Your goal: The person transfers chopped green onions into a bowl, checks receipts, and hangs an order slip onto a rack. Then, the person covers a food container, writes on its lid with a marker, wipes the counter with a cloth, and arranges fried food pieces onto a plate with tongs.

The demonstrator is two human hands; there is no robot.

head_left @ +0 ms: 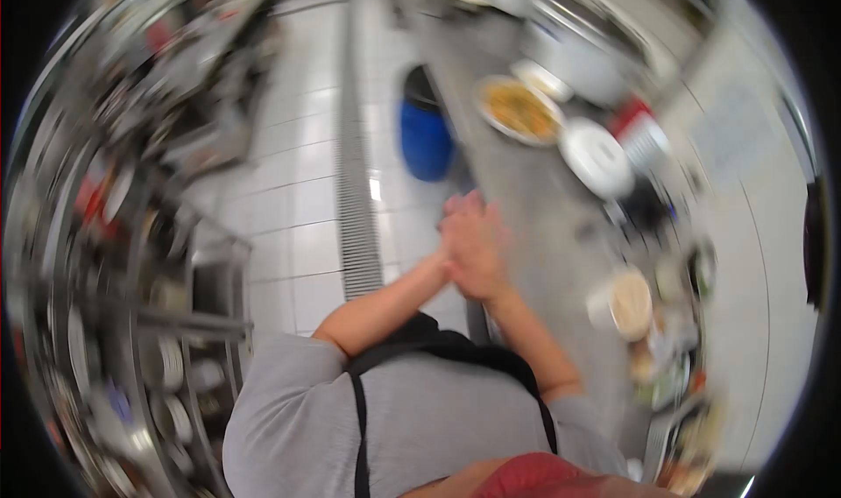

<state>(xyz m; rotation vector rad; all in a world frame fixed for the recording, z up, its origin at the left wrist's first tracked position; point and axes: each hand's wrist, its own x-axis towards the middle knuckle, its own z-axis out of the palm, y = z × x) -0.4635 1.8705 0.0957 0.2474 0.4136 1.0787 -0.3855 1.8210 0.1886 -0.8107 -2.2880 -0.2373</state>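
Note:
My left hand point(452, 240) and my right hand point(477, 248) are pressed together in front of my body, beside the edge of a steel counter point(534, 226). The right hand lies over the left and hides much of it. Motion blur smears the fingers, so how far they are bent is unclear. No object shows between the hands. Nearest beyond them is a blue barrel point(425, 143) with a dark top, standing on the floor. Farther along the counter sits a white plate of yellowish food point(519, 110).
A large pot point(583, 56), a round white lid point(597, 159) and a tub of pale contents point(629, 303) stand along the counter's wall side. A floor drain grate point(355, 191) runs through white tiles. Metal shelving point(188, 318) with stacked dishes is at left.

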